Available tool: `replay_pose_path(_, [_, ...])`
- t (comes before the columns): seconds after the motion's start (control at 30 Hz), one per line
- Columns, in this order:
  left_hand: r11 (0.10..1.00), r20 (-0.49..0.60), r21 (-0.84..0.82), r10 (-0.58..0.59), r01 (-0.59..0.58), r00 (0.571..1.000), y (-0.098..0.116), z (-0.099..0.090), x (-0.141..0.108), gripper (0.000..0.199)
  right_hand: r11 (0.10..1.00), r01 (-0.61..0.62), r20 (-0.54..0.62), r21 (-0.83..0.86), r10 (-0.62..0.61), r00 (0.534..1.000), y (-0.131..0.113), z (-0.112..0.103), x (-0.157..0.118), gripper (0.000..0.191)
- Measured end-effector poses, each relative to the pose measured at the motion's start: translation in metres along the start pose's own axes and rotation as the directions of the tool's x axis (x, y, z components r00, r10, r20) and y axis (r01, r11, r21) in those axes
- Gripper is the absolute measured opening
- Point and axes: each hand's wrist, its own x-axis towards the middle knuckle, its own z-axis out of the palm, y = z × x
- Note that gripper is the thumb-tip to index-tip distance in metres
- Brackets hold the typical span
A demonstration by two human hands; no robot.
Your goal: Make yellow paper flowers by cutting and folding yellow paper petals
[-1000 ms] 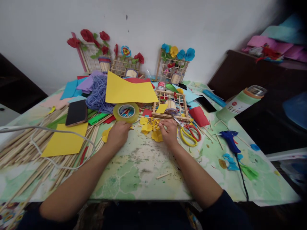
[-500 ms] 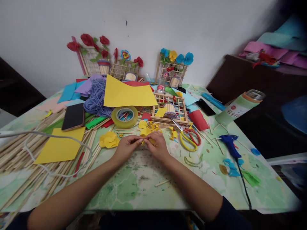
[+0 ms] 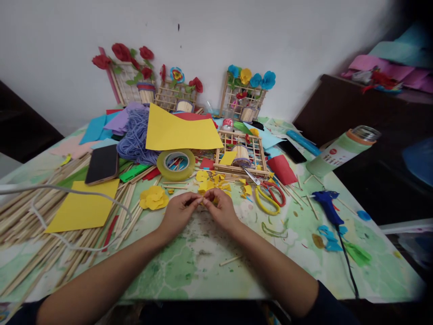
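Note:
My left hand [image 3: 181, 212] and my right hand [image 3: 221, 210] meet fingertip to fingertip above the table, both pinched. Between them shows a sliver of a yellow paper piece [image 3: 202, 201], mostly hidden by the fingers. Just beyond lie yellow paper scraps [image 3: 213, 183]. A layered yellow paper flower [image 3: 154, 197] rests left of my left hand. To the right of my right hand are scissors [image 3: 267, 198] with yellow and red handles, blades pointing away.
A blue glue gun [image 3: 326, 205] and a green bottle [image 3: 341, 151] stand at right. Wooden sticks [image 3: 30, 212], a phone [image 3: 102, 164] and a cable [image 3: 84, 192] are at left. Behind are a tape roll [image 3: 162, 169], purple yarn [image 3: 135, 135], yellow sheet [image 3: 181, 133] and stick lattices [image 3: 233, 99] with paper flowers.
The view has shifted slightly. My right fingers have curled and shifted a little around the yellow paper piece; both hands stay together in the same place.

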Motion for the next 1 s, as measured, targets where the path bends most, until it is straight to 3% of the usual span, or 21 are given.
replay_pose_path(0.27, [0.996,-0.045,0.091,0.004,0.0,0.999,0.0025,0.0011,0.0005,0.025,1.0,-0.018,0.066,0.013,0.017,0.998,0.0023,0.0037,-0.002,0.008])
replay_pose_path(0.6, [0.991,0.125,-0.128,-0.028,0.044,0.992,0.0047,0.0023,-0.0008,0.027,0.989,-0.038,0.082,0.146,0.026,0.996,0.001,0.0039,-0.0024,0.019])
replay_pose_path(0.83, [0.985,0.106,-0.167,-0.026,0.044,0.994,-0.0009,0.0021,-0.0001,0.026,0.947,-0.137,0.08,0.29,0.118,0.99,-0.0013,0.0023,-0.0025,0.026])
replay_pose_path(1.0, [0.982,0.096,-0.177,-0.045,0.061,0.994,-0.0025,0.0009,0.0002,0.026,0.95,-0.147,0.081,0.275,0.129,0.988,-0.0015,0.0009,-0.0007,0.026])
